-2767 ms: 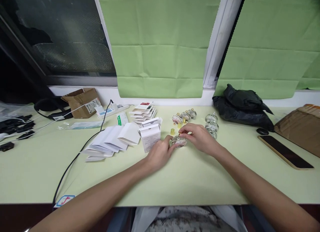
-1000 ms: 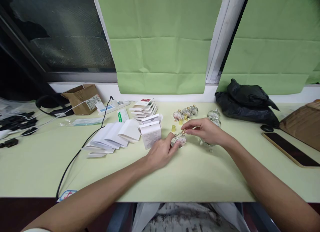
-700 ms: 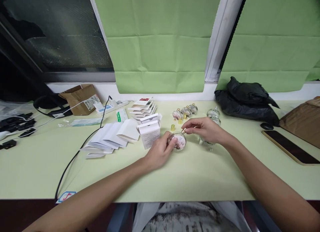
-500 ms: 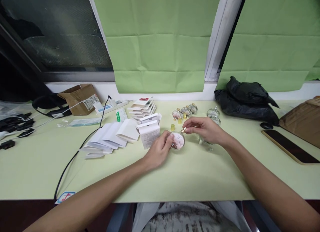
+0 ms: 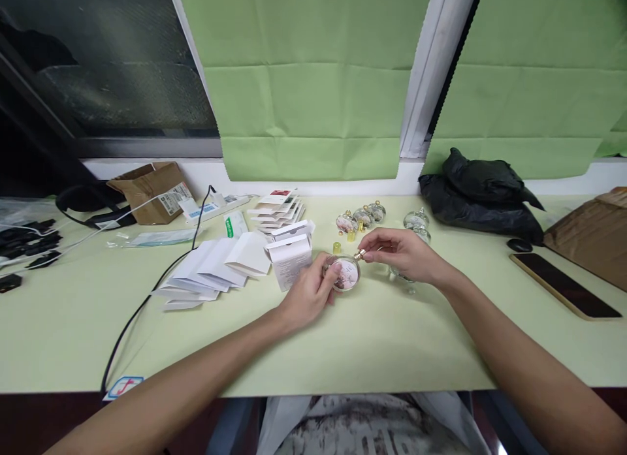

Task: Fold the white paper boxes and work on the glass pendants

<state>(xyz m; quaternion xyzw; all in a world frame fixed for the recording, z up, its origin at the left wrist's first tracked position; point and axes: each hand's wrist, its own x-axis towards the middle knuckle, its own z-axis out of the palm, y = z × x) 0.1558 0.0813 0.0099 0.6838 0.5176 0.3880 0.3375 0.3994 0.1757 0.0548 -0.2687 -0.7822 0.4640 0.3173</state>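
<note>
My left hand (image 5: 309, 286) is closed around a round, flat glass perfume bottle (image 5: 349, 275) with a pale printed front, its thumb lying across the face. The bottle leans to the right, held just over the table. At its gold neck fitting (image 5: 360, 254), my right hand (image 5: 402, 251) pinches with thumb and fingertips. Just behind sit small yellow caps (image 5: 337, 247). Further back stand several similar round bottles (image 5: 363, 216) with gold tops. More clear glass bottles (image 5: 416, 221) are partly hidden behind my right hand.
Left of my hands stand an upright white box (image 5: 292, 262), folded white cartons (image 5: 210, 269) and a stack of cards (image 5: 277, 210). A black cable (image 5: 140, 306) crosses the table. To the right are a phone (image 5: 565, 285), a black bag (image 5: 482, 197) and a cardboard box (image 5: 592, 236).
The view has shifted slightly. Both hands keep their hold on the bottle and its gold neck; the bottle has turned a little in my left hand.
</note>
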